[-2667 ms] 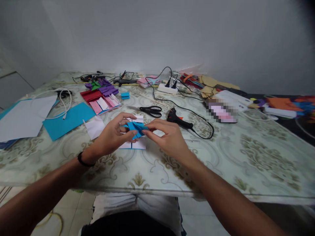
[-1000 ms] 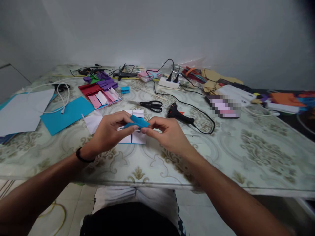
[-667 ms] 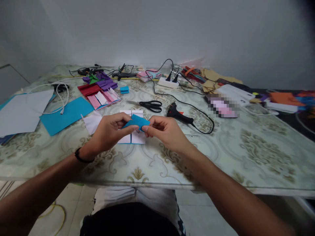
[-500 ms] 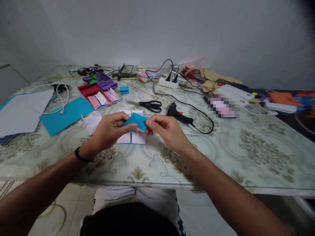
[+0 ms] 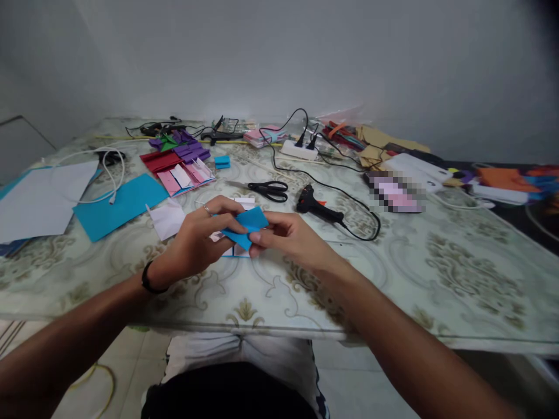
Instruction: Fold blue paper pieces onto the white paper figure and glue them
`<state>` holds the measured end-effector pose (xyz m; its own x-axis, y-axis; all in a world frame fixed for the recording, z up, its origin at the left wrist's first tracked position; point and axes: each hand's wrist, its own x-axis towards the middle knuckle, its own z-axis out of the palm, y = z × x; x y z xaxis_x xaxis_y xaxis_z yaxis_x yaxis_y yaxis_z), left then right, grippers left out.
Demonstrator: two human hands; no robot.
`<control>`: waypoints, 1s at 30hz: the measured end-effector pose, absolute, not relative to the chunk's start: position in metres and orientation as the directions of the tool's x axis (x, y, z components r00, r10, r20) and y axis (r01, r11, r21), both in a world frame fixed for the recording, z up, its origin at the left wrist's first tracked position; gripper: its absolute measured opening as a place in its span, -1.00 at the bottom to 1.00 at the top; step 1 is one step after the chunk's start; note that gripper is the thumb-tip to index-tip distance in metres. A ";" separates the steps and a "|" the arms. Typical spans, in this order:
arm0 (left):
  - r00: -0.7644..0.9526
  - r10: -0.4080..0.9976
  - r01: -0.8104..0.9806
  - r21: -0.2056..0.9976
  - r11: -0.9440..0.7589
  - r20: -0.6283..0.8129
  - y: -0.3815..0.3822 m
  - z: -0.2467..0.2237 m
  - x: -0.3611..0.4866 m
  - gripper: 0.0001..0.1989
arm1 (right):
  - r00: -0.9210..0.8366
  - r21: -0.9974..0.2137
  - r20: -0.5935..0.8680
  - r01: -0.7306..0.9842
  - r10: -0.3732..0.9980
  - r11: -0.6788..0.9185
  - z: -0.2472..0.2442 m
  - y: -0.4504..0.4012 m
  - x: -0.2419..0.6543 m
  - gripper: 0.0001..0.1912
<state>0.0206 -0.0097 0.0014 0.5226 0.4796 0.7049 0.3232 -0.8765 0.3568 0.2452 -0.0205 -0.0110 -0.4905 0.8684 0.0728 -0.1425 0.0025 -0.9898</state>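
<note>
A small piece of blue paper [image 5: 253, 219] is held up between my two hands, tilted over the table. My left hand [image 5: 207, 233] grips its left side, with the fingers lying across the top of the sheet. My right hand [image 5: 290, 235] pinches the right edge between thumb and fingers. Beneath them lies a folded white paper piece with blue edges [image 5: 241, 251], mostly covered by the hands. Beyond the hands rest black-handled scissors [image 5: 268, 190], and a black glue gun [image 5: 318, 205] lies to their right.
At left are a large blue sheet [image 5: 120, 206], white sheets [image 5: 48, 195] and a white cable [image 5: 117, 186]. Folded pink papers [image 5: 186, 176] sit farther back. A white power strip [image 5: 300, 149] with black cords and a partly blurred phone [image 5: 395, 193] stand behind, to the right.
The blue paper has been turned in my hands, one corner now pointing down toward me. My left fingers have moved onto its top, and my right thumb has shifted lower along the edge.
</note>
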 end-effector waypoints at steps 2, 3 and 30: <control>0.541 0.485 0.307 0.376 -0.874 0.687 -0.010 0.002 0.021 -0.84 | -0.476 -0.978 0.053 -0.204 0.878 -0.052 -0.014 -0.019 0.245 -0.71; 0.550 0.497 0.293 0.403 -0.867 0.671 -0.010 0.003 0.020 -0.82 | -0.455 -0.970 0.046 -0.231 0.889 -0.068 -0.015 -0.018 0.246 -0.73; 0.588 0.800 0.070 0.977 -0.201 0.122 -0.016 0.019 0.022 -0.64 | -0.337 -0.902 0.415 -0.033 0.845 0.430 -0.008 -0.020 0.253 -0.85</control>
<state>0.0218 -0.0161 0.0186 0.5879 0.7997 0.1222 0.0702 -0.2009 0.9771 0.2528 -0.0195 -0.0079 -0.3367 0.8453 0.4148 -0.0333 0.4295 -0.9024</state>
